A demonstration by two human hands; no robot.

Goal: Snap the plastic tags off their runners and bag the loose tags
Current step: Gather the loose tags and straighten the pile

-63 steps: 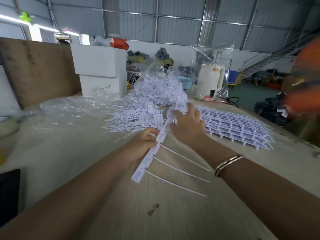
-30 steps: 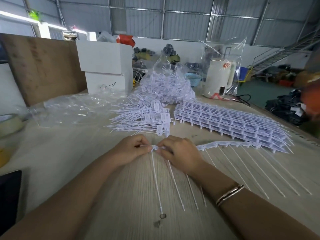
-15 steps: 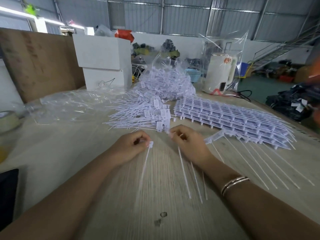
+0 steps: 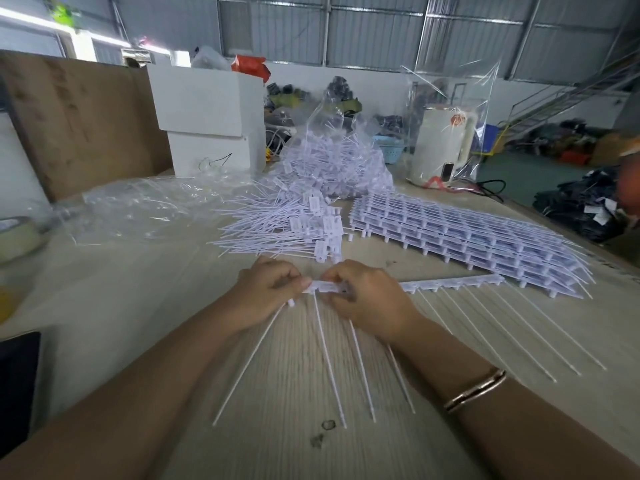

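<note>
Head view: at centre, the left hand (image 4: 268, 292) pinches one tag, its tail trailing toward seven o'clock, while the right hand (image 4: 367, 296) grips the runner strip (image 4: 450, 284) stretching toward three o'clock. The plastic looks light, thin and brittle; best held by the flat heads, not the whippy tails.

We note a warehouse-type workshop: grey corrugated metal wall panels (image 4: 374, 32), a metal staircase (image 4: 568, 95), piled dark goods on the green floor (image 4: 585, 133), and a long pale wooden worktable (image 4: 114, 292) carrying stacked white plastic tag runners (image 4: 460, 233).
</note>
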